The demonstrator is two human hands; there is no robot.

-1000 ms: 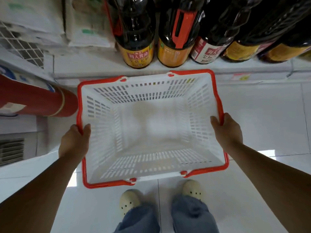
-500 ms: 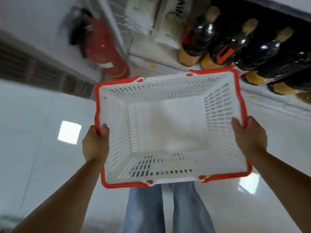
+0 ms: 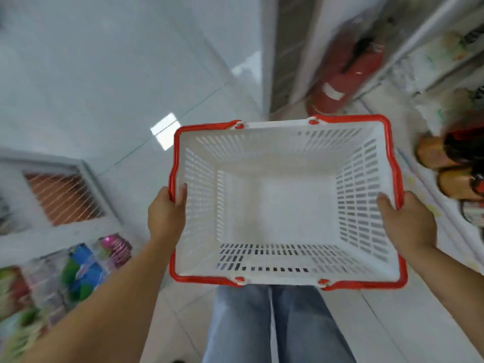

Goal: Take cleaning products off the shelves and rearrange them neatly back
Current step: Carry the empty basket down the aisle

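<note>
A white plastic shopping basket (image 3: 285,150) with a red rim is held in front of me over the tiled floor; nothing lies inside it. My left hand (image 3: 166,213) grips its left rim, thumb over the inner wall. My right hand (image 3: 404,222) grips the right rim in the same way. Blurred colourful packages (image 3: 83,273) sit on a low shelf at the lower left; what they are cannot be made out.
A red fire extinguisher (image 3: 345,74) stands on the floor past the basket, beside a white shelf post. Dark sauce bottles (image 3: 450,169) fill the low shelf at the right. A white shelf unit (image 3: 60,195) with a wire grid is at the left. My legs are below the basket.
The view has swung left while both hands keep the basket. The bottle shelf has slid to the right edge, and a shelf with colourful packages has come into view at the lower left.
</note>
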